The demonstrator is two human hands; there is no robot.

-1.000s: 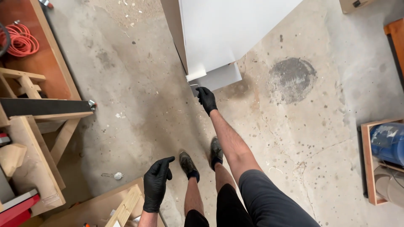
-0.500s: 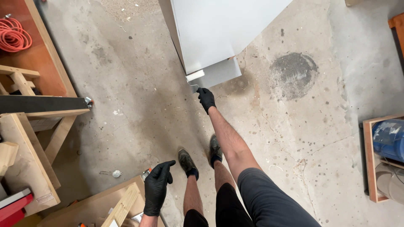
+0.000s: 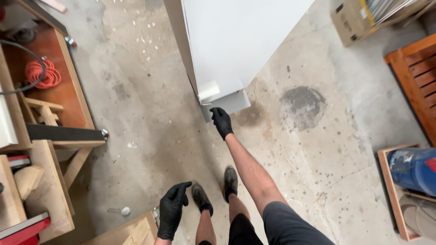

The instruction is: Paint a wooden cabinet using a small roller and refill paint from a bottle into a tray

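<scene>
My right hand (image 3: pixel 221 121), in a black glove, reaches forward and grips the thin handle of a small paint roller (image 3: pixel 209 90). The roller's white sleeve lies against the lower corner of a large white panel (image 3: pixel 245 41) that stands upright on the concrete floor. My left hand (image 3: pixel 172 209), also gloved in black, hangs low beside my left leg with its fingers loosely apart and nothing in it. It hovers just above a pale wooden board (image 3: pixel 131 233) at the bottom edge. My two dark shoes stand close behind the panel.
A wooden workbench (image 3: pixel 54 136) with a coiled orange cord (image 3: pixel 43 74) fills the left side. A cardboard box (image 3: pixel 356 20) sits at the top right, an orange slatted crate (image 3: pixel 415 75) at the right edge, and a blue drum (image 3: pixel 413 170) in a wooden tray below it.
The view has shifted, so the panel looks larger and nearer. My right hand stays at the panel's lower corner with the roller, and my left hand has hardly moved.
</scene>
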